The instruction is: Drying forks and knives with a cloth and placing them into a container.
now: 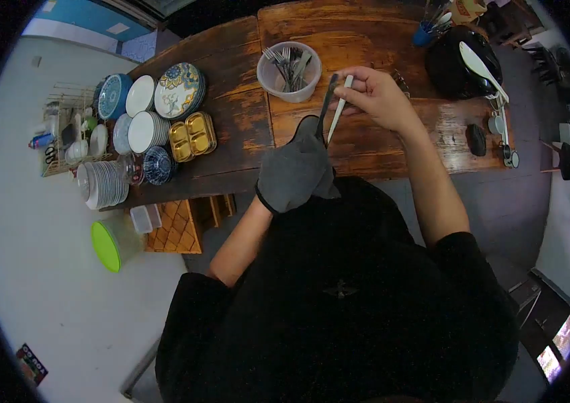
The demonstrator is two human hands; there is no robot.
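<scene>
My left hand point(295, 174) is covered by a grey cloth point(285, 186) with dark edging and closed around the lower end of a long dark utensil point(326, 103), whose kind is unclear. My right hand point(365, 95), bare, pinches a slim white tapered utensil point(340, 108) between thumb and fingers; its tip points down towards the cloth. The right fingertips are close to the dark utensil's upper end; whether they touch it cannot be told. Just beyond the hands stands a round translucent plastic tub point(264, 83) holding metal forks point(279, 59) and other cutlery.
Stacked plates point(176, 93), bowls point(158, 163) and gold divided trays point(194, 136) fill the wooden table's point(234, 111) left end beside a wire rack point(70, 90). At right are a black rounded appliance point(456, 65), white spatula-like utensil point(481, 70), dark object point(476, 139) and measuring cups point(496, 123).
</scene>
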